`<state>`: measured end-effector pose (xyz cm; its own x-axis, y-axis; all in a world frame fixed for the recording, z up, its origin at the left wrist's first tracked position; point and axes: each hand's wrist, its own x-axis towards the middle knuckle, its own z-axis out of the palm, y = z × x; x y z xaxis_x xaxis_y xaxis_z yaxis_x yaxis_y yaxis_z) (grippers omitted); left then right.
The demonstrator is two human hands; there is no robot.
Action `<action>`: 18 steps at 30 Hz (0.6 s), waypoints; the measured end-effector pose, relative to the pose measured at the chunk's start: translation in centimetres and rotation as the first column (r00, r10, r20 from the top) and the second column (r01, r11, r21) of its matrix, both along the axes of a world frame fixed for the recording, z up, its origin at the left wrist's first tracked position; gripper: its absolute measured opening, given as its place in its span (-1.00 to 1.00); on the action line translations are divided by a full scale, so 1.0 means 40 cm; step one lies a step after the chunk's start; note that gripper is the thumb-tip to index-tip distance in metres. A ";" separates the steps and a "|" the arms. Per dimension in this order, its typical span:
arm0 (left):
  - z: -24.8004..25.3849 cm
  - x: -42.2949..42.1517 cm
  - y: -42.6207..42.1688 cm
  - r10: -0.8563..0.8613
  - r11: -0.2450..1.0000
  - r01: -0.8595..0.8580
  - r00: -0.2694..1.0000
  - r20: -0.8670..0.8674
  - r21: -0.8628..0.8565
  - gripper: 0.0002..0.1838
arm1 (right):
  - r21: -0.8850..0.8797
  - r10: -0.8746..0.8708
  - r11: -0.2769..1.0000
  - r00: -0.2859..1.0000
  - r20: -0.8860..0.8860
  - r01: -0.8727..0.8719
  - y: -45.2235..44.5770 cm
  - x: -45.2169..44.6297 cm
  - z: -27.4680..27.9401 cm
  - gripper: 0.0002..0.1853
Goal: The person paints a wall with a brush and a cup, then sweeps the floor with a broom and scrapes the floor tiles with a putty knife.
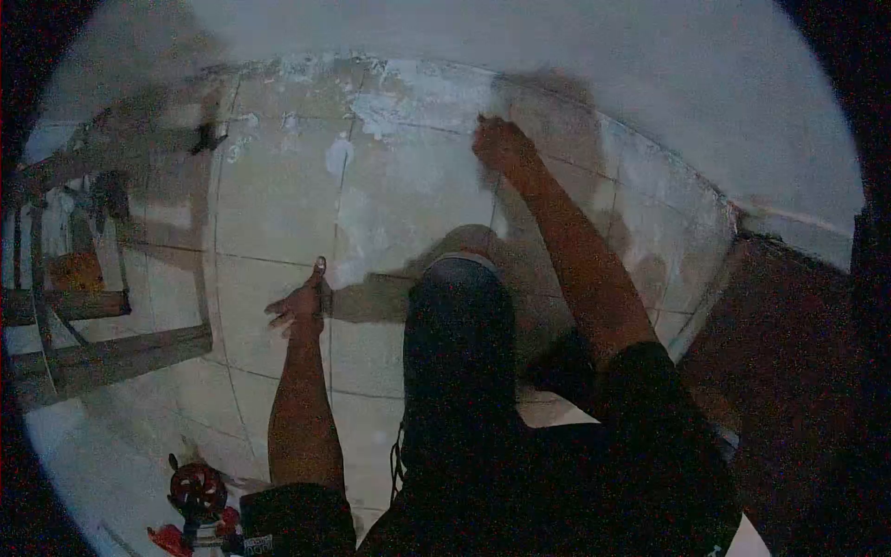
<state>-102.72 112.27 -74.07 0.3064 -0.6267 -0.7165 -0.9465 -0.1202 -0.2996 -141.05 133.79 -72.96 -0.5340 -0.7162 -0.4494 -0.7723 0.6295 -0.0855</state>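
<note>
My left hand (299, 304) is held out over the tiled floor (269, 325), its thumb stretched out and its fingers apart, with nothing in it. Farther forward, near the foot of the wall, my right hand (507, 147) is closed in a fist close to the tiles. Whatever it may hold is hidden by the fingers and the dim light. White smears (394, 107) cover the tiles to the left of that hand, along the wall's base. My bent knee (459, 278) comes up between my two arms.
A wooden frame (111, 357) with crossbars stands at the left, with pale and dark items behind it. At the lower left lies a red and black round device (197, 487). The pale wall (399, 32) closes off the far side; a dark brown surface (770, 343) is at the right.
</note>
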 end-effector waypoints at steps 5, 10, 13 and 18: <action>0.067 -0.039 0.029 -0.014 0.999 0.013 1.000 0.023 0.031 0.00 | -0.173 0.214 0.934 0.878 -0.429 -0.312 0.065 -0.037 -0.125 -0.61; -0.123 0.060 0.001 0.183 0.944 -0.215 0.973 -0.144 -0.251 0.33 | -0.191 -0.100 0.978 0.990 -0.095 0.081 0.042 -0.023 -0.069 -0.58; -0.013 0.016 0.004 0.099 0.987 -0.115 0.986 -0.133 -0.111 0.38 | -0.142 0.014 0.989 0.984 -0.176 -0.040 0.097 0.036 -0.022 -0.59; -0.093 0.030 -0.006 -0.099 0.995 0.098 0.993 -0.061 -0.022 0.04 | -0.279 -0.240 0.941 0.958 -0.158 0.190 0.051 -0.075 -0.117 -0.54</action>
